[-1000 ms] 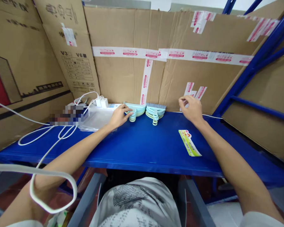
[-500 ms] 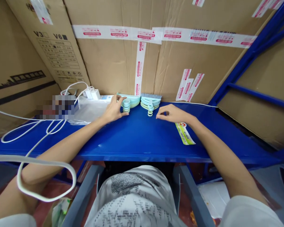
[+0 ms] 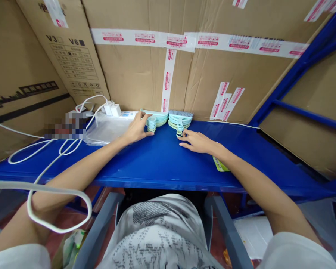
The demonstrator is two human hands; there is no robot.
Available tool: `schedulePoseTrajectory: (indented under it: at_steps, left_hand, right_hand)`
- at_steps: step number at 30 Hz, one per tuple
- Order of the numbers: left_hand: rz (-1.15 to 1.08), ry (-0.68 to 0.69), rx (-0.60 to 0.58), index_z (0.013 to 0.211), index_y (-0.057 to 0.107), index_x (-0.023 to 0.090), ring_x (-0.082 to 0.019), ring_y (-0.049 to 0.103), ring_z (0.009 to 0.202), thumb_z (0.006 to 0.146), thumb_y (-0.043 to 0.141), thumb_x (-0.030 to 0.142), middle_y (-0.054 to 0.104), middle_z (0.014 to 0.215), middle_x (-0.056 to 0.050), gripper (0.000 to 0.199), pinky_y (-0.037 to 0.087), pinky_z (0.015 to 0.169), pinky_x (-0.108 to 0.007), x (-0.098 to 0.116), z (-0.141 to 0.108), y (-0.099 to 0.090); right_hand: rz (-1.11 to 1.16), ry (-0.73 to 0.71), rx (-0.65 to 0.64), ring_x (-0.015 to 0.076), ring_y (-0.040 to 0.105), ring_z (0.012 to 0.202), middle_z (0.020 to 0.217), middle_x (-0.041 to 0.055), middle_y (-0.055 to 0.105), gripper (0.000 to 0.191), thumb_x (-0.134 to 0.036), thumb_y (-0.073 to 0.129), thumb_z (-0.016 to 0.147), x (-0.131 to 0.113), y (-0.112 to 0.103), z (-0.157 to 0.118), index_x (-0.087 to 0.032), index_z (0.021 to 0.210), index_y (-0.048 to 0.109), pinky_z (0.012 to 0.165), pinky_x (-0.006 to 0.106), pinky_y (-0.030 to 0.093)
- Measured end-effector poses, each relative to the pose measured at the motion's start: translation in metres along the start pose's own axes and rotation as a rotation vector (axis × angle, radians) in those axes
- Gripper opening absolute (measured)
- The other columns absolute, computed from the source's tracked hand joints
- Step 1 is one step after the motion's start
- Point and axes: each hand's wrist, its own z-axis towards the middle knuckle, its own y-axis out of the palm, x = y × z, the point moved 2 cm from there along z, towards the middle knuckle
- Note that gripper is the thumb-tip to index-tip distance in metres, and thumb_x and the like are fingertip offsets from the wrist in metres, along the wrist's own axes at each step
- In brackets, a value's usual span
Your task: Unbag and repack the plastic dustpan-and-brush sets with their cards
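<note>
A stack of small light-blue and pale-green dustpans [image 3: 160, 118] lies at the back of the blue table, handles toward me. My left hand [image 3: 138, 128] has its thumb and fingers around the handle ends of this stack, fingertips at the top and thumb at the bottom. Just to the right is a stack of matching hand brushes [image 3: 180, 118], grey bristles on the uppermost one, with ringed handle ends. Beside those ends is my right hand [image 3: 197, 141], fingers apart and fingertips close to or touching the rings. Its grip encloses nothing visible.
Clear plastic bags [image 3: 108, 129] lie left of my left hand, near white chargers [image 3: 112, 109] and looped white cables [image 3: 49, 160]. A yellow-green label [image 3: 220, 165] sits partly under my right forearm. Cardboard [image 3: 134, 74] walls the back; a blue metal frame [image 3: 291, 78] stands right.
My right hand has moved left to the brush handle ends, its fingers spreading. My left thumb has come closer to the dustpan handles. My right forearm now covers more of the label.
</note>
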Motion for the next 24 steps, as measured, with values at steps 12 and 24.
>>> schedulePoseTrajectory:
  at_steps: [12, 24]
  left_hand:
    - [-0.024, 0.019, 0.008, 0.151, 0.046, 0.021, -0.040, 0.053, 0.135, 0.079, 0.088, 0.045, 0.049, 0.140, -0.017, 0.087, 0.049, 0.114, -0.055, 0.0035, -0.0007, -0.0027]
    - [-0.032, 0.016, 0.000, 0.151, 0.046, 0.022, -0.037, 0.054, 0.133, 0.088, 0.078, 0.049, 0.050, 0.139, -0.016, 0.076, 0.050, 0.113, -0.053, 0.0022, -0.0012, -0.0024]
  right_hand:
    - [-0.049, 0.033, -0.001, 0.0313, 0.061, 0.119, 0.133, 0.0161, 0.061, 0.045, -0.044, 0.043, 0.111, -0.0069, -0.0003, 0.0032, -0.022, 0.141, 0.069, 0.088, 0.040, 0.053]
    - [0.014, 0.078, -0.001, 0.0328, 0.062, 0.119, 0.133, 0.0176, 0.060, 0.045, -0.042, 0.042, 0.110, -0.0107, 0.0014, 0.0036, -0.022, 0.141, 0.067, 0.082, 0.040, 0.055]
